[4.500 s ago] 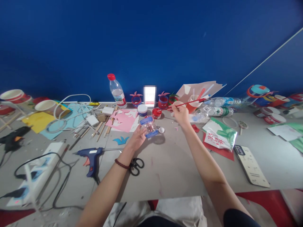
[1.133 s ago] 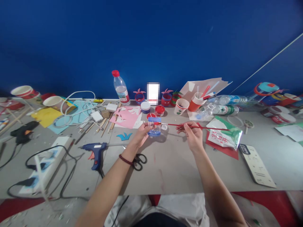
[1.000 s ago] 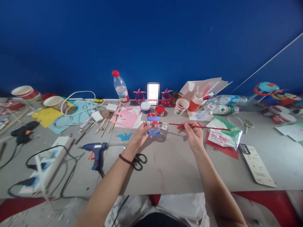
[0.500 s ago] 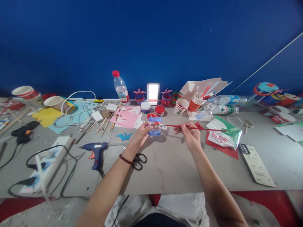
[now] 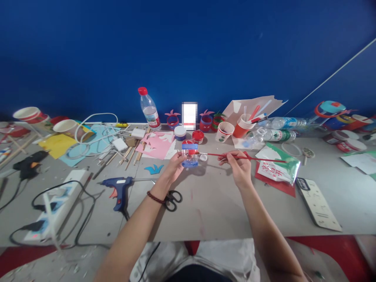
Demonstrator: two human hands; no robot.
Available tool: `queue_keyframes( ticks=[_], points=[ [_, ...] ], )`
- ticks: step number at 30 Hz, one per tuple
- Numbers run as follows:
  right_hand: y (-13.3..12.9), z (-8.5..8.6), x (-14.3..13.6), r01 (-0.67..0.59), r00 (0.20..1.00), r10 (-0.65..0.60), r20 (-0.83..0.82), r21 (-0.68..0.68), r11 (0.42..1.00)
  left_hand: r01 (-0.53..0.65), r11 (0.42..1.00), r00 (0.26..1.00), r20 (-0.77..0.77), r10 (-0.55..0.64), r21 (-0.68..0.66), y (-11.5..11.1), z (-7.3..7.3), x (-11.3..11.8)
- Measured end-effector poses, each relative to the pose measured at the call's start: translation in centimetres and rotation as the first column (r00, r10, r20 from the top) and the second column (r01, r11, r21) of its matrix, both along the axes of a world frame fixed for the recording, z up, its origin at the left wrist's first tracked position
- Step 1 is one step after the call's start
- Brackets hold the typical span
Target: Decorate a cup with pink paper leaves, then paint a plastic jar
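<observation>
My left hand (image 5: 175,166) is closed on the side of a clear plastic cup (image 5: 190,156) with blue bands at its top and bottom, held just above the table. A long red paintbrush (image 5: 258,158) lies between the fingers of my right hand (image 5: 238,166). Its bristle tip reaches the cup's wall just under the upper blue band; whether it touches is too small to tell. Behind the cup stand an open jar of red paint (image 5: 197,136) and a white-topped jar (image 5: 180,132). A small white cap (image 5: 203,157) lies right of the cup.
Left are a blue glue gun (image 5: 119,190), black scissors (image 5: 173,200), a power strip (image 5: 58,203) and pink paper (image 5: 155,145). A bottle (image 5: 149,109) and paper cup (image 5: 225,132) stand at the back. Right lie a white-green packet (image 5: 277,166) and a phone (image 5: 319,203).
The cup has shifted slightly left and stands more upright in my left hand. My right hand has moved a little rightward with the paintbrush, its tip still at the cup.
</observation>
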State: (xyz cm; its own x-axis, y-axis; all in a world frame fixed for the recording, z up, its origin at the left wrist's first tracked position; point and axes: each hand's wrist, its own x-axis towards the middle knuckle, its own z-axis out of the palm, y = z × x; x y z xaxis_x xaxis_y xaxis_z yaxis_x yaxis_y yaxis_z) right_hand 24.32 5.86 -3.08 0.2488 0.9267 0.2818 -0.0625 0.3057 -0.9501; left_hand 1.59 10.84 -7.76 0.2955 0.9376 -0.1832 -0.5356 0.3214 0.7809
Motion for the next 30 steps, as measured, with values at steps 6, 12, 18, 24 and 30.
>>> queue_keyframes(
  ticks=[6,12,18,24,30],
  points=[
    [0.1,-0.3,0.4,0.049,0.998,-0.050,0.042,0.007,0.999,-0.001,1.000,0.999,0.045,0.000,0.024,0.0,0.1,-0.1],
    [0.2,-0.9,0.7,0.030,0.995,-0.029,-0.092,0.012,0.999,0.005,1.000,0.998,0.063,-0.005,0.001,0.0,-0.1,-0.1],
    [0.1,-1.0,0.3,-0.079,0.980,0.075,-0.182,-0.011,0.997,0.061,0.998,0.997,0.053,-0.060,-0.017,-0.2,0.3,-0.1],
    [0.0,-0.8,-0.1,-0.087,0.983,0.081,-0.168,-0.032,0.996,0.065,0.998,0.997,0.040,-0.065,0.002,-0.3,0.0,-0.1],
    [0.2,-0.8,0.1,-0.076,0.984,0.069,-0.164,-0.035,0.997,0.089,0.996,0.995,0.039,-0.089,-0.011,-0.2,0.1,-0.1]
  ],
)
